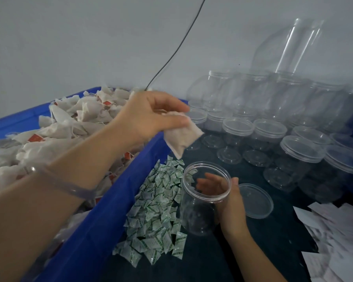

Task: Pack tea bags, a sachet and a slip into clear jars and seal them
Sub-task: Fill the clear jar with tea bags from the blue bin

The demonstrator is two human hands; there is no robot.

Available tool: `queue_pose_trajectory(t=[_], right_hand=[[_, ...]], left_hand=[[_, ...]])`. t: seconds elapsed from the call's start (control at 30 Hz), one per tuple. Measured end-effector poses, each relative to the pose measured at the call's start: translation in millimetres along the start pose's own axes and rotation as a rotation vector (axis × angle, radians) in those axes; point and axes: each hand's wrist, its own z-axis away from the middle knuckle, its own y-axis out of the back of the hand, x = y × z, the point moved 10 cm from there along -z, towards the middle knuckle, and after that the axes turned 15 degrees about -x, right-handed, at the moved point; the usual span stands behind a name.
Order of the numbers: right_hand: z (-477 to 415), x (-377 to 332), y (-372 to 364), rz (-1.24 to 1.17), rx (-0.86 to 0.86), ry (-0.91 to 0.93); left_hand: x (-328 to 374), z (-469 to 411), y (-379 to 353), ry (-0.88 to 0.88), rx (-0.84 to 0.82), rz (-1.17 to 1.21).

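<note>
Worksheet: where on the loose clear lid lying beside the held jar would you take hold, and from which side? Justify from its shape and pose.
Pinch the lid by its rim, coming from above at its near-right edge. It lies flat on the table, shallow and wide, so only the rim offers purchase; the right hand and jar crowd its left side.

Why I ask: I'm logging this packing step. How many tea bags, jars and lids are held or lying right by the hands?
Tea bag pinched by the left hand: 1
Clear jar, open, held by the right hand: 1
Loose lid flat beside that jar: 1
Total: 3
</note>
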Motion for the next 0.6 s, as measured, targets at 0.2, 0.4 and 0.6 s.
queue_pose_trajectory(t=[0.2, 0.4, 0.6], right_hand=[[0.9, -2.3, -0.2, 0.031, 0.01, 0.01], [-0.4, -0.1, -1.0, 0.09, -0.031, -0.009], [-1.7, 3.4, -1.4, 0.059, -0.041, 0.009]], left_hand=[[-8.2, 1.5, -75.2, 0.032, -0.293, -0.191], [-12.7, 10.4, -110.9, -0.016, -0.523, -0.558], [5.4, 12.3, -107.3, -0.149, -0.467, -0.616]])
